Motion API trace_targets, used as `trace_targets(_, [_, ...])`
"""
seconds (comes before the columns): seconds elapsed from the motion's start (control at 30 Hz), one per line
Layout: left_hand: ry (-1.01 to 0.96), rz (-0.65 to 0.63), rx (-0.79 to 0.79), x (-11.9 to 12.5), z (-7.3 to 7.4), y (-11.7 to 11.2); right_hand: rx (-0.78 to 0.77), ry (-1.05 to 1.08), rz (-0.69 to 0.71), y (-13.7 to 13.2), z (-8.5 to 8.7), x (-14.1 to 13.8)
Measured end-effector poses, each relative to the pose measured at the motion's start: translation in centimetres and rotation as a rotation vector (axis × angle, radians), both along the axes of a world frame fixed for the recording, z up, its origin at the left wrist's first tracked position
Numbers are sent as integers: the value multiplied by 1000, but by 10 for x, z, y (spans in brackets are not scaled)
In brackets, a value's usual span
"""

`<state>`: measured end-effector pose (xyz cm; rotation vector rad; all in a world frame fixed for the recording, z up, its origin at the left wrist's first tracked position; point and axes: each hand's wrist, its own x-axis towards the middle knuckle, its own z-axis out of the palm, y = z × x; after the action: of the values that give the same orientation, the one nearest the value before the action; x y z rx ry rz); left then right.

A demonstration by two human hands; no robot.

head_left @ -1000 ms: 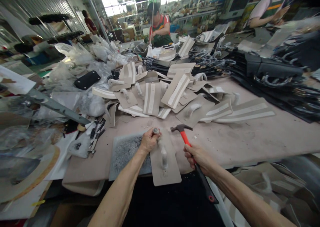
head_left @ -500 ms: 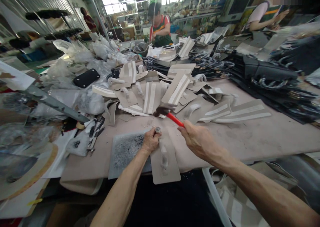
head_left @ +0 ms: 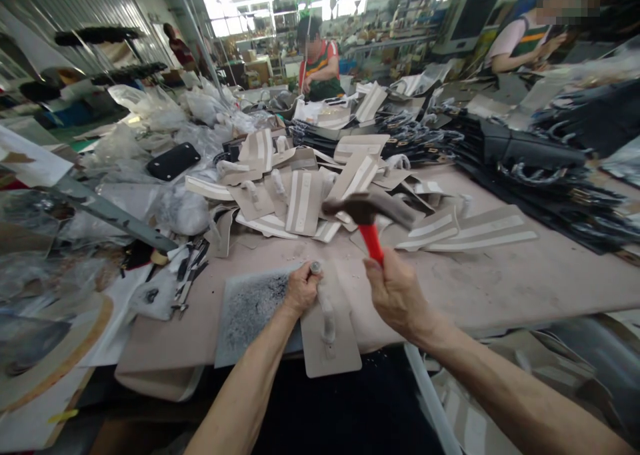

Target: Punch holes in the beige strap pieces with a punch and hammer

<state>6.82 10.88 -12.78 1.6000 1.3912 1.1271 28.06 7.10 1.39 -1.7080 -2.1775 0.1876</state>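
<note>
Pinching metal tool [head_left: 315, 268] in left hand [head_left: 301, 288], held hammer [head_left: 371, 237] in right hand [head_left: 399, 295], head between one and two o'clock from tool; had beige panel [head_left: 343, 335] nearer left, at five o'clock, long axis twelve-to-six.

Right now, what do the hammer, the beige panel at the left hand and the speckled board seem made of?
Hammer head: dark metal, likely steel, with a dull sheen.
Red shaft: plastic or painted, perhaps, from its bright colour.
Beige panel: matte, possibly faux leather, from its even face.
Speckled board: grey, dark-marked, maybe metal or stone.
</note>
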Motion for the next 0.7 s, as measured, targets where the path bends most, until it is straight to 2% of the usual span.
trace_targets(0.1, [17, 9, -6, 0, 0, 0, -193, -142, 172, -4, -15, 1])
trace_targets(0.13, [21, 16, -5, 0, 1, 0, -234, -166, 187, -3, -20, 4])
trace_targets(0.23, [16, 13, 13, -1, 3, 0, -317, -81, 85, 1, -37, 21])
trace_targets(0.33, [-19, 0, 29, -2, 3, 2, -479, 23, -32, 1, -63, 44])
trace_targets(0.4, [-38, 9, 27, -2, 3, 2, -480, -38, -108, -4, -81, 55])
trace_targets(0.43, [-42, 17, 23, -2, 2, 2, -428, -83, -137, -8, -88, 56])
trace_targets(0.5, [-48, 28, 15, -2, 1, 1, -256, -94, -139, -18, -94, 47])
trace_targets(0.57, [-50, 21, 13, -2, 1, 0, -138, 37, -69, -29, -91, 21])
trace_targets(0.63, [-53, 10, 12, -4, 0, 2, -171, 181, 37, -35, -85, -15])
trace_targets(0.7, [-67, 64, 6, -5, 1, 6, -293, 215, 88, -35, -80, -49])
